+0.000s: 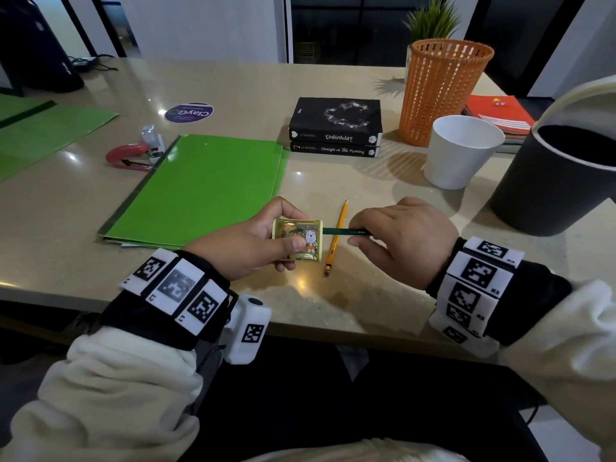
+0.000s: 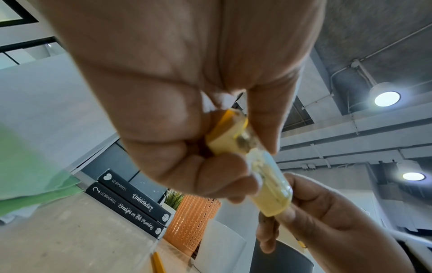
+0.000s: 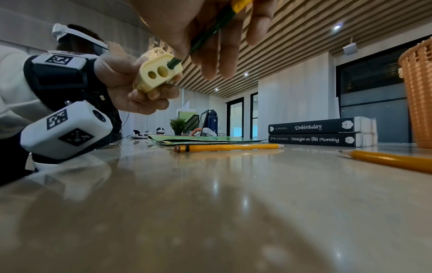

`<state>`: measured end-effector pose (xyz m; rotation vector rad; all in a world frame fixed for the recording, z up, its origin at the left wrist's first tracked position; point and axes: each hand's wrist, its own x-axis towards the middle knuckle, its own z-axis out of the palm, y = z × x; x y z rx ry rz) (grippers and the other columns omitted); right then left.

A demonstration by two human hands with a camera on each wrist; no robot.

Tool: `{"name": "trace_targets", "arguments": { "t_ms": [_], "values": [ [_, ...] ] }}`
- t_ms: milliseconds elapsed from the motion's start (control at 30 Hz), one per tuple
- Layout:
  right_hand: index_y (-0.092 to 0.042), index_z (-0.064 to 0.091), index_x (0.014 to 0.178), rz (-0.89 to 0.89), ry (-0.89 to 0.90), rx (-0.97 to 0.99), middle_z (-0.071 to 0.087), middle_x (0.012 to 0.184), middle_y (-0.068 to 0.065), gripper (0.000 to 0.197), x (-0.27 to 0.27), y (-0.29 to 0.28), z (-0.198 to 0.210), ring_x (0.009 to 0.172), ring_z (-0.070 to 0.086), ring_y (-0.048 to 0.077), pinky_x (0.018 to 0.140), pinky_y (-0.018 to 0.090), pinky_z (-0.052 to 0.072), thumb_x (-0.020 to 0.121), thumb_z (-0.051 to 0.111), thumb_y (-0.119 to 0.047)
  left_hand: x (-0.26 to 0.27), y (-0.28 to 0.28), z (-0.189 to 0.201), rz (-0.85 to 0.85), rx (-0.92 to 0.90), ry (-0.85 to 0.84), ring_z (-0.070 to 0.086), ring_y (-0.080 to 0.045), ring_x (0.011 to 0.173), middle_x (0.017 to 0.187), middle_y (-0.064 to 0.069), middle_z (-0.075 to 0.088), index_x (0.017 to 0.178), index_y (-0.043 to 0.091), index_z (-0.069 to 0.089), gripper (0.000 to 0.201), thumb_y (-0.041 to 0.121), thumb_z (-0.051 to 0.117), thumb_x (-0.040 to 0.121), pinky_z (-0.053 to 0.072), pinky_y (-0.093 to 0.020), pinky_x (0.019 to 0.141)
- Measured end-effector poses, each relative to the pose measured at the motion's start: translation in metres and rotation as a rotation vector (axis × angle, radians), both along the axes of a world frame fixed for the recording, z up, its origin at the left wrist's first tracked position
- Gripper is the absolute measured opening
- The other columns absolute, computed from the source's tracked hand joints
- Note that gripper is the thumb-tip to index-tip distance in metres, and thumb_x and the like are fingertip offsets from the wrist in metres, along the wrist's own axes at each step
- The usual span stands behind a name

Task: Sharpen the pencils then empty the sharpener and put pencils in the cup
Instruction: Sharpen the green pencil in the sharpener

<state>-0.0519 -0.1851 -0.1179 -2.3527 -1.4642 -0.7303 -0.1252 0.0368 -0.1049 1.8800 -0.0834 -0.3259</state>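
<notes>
Left hand (image 1: 253, 241) grips the little yellow sharpener (image 1: 297, 240) just above the tabletop (image 1: 333, 305), shavings visible inside it. Right hand (image 1: 405, 233) pinches a dark green pencil (image 1: 345, 232) with its tip pushed into one of the sharpener's holes. A yellow pencil (image 1: 336, 236) lies on the tabletop right under the sharpener, and the white cup (image 1: 461, 151) sits well behind it, to the right.

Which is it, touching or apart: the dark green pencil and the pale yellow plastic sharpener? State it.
Touching. The right wrist view shows the dark green pencil pushed into one hole of the pale yellow plastic sharpener.
</notes>
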Motion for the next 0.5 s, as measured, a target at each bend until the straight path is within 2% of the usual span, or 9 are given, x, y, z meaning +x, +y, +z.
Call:
{"name": "trace_targets", "arguments": {
  "t_ms": [67,200,300,500],
  "values": [
    [-0.016,0.053,0.091,0.002,0.002,-0.009,0.064,0.068,-0.006,0.027,-0.001,-0.0004,0.0009,0.056,0.063,0.018,0.059,0.026,0.041,0.083,0.044,-0.039,0.0007,0.0006,0.0005,0.008,-0.035,0.023,0.059,-0.01,0.069,0.094,-0.005,0.06,0.1,0.03,0.043,0.03,0.039,0.059,0.075,0.049,-0.024,0.067],
    [-0.01,0.055,0.076,0.005,-0.032,0.035,0.058,0.061,-0.001,0.025,-0.0015,-0.0011,0.0023,0.05,0.056,0.023,0.054,0.025,0.035,0.083,0.046,-0.032,0.0008,-0.0008,0.0008,-0.008,-0.063,0.032,0.059,-0.008,0.067,0.092,-0.005,0.058,0.1,0.03,0.044,0.034,0.035,0.057,0.069,0.05,-0.021,0.064],
    [-0.009,0.058,0.072,0.006,-0.061,0.023,0.058,0.06,0.002,0.026,-0.0016,-0.0014,0.0017,0.049,0.055,0.025,0.056,0.024,0.031,0.085,0.047,-0.028,0.001,-0.003,-0.0004,-0.008,-0.071,0.047,0.059,-0.006,0.064,0.092,-0.005,0.058,0.099,0.03,0.044,0.032,0.033,0.055,0.07,0.05,-0.019,0.063],
    [-0.008,0.064,0.073,0.012,-0.044,0.029,0.061,0.056,0.002,0.03,0.0001,-0.0006,-0.0026,0.043,0.053,0.027,0.054,0.025,0.04,0.087,0.045,-0.026,0.0005,-0.0028,0.0011,-0.023,-0.048,0.047,0.059,-0.009,0.067,0.094,-0.006,0.058,0.101,0.029,0.043,0.035,0.035,0.055,0.069,0.05,-0.022,0.065]
  ]
}}
